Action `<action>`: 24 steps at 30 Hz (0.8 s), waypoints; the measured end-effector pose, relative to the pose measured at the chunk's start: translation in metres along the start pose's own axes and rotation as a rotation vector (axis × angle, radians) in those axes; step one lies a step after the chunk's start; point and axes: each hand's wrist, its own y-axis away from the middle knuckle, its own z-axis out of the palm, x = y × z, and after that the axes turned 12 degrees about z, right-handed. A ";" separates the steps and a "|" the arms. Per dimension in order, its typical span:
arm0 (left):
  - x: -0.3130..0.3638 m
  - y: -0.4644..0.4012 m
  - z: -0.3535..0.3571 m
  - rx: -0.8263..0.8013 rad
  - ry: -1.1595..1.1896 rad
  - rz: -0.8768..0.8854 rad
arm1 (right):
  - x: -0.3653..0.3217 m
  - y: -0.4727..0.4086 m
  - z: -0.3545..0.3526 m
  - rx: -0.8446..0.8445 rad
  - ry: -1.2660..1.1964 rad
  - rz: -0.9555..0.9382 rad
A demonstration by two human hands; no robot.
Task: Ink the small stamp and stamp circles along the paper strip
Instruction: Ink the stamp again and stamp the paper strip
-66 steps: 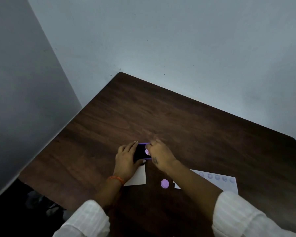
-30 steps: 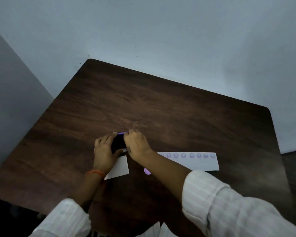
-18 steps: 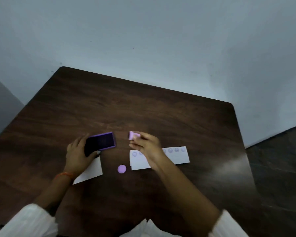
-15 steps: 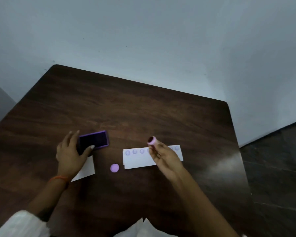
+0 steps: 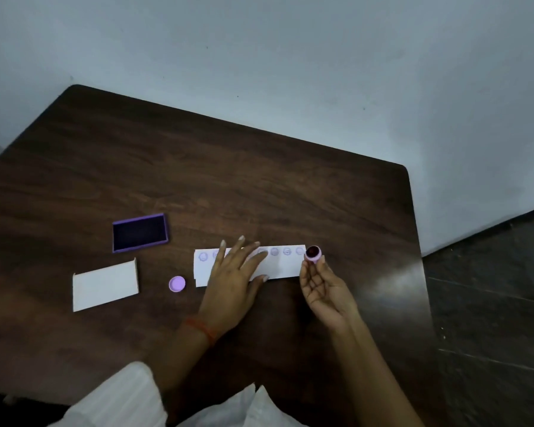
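Near centre frame, the left hand lies flat with fingers spread, pinning the paper strip. Right of it, the right hand pinches the small stamp, inked face up, at the strip's right end. Best turn it face-down and press squarely into bare paper, clear of the printed circles.

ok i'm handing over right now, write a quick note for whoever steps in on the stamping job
Left hand: open, flat on the paper strip, pinning it to the table.
Right hand: pinching the small stamp at the strip's right end, its dark inked face turned up, off the paper.
Ink pad: open, to the left of the strip. The stamp's round cap and a white card lie in front of it.
Done: a row of circles runs along the strip's far edge; some are hidden under the left hand.
Left: turn the stamp face down and press the next circle, perhaps in a new row; re-ink when prints fade.
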 end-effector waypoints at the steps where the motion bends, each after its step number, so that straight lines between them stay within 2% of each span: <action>1: -0.001 -0.003 0.004 -0.011 -0.021 0.001 | -0.002 -0.002 -0.002 0.002 0.020 -0.013; 6: -0.008 -0.015 0.021 -0.057 -0.055 -0.022 | -0.011 -0.013 -0.010 0.047 0.186 -0.138; 12: -0.018 -0.013 0.033 -0.051 -0.020 -0.051 | -0.015 -0.025 -0.010 0.281 0.496 -0.436; 16: -0.022 -0.013 0.037 -0.071 -0.039 -0.034 | -0.013 -0.031 -0.005 0.326 0.761 -0.646; 19: -0.023 -0.013 0.039 -0.081 -0.059 -0.025 | -0.012 -0.037 -0.004 0.347 0.869 -0.682; 24: -0.024 -0.013 0.040 -0.096 -0.088 -0.036 | -0.013 -0.045 -0.005 0.432 0.941 -0.637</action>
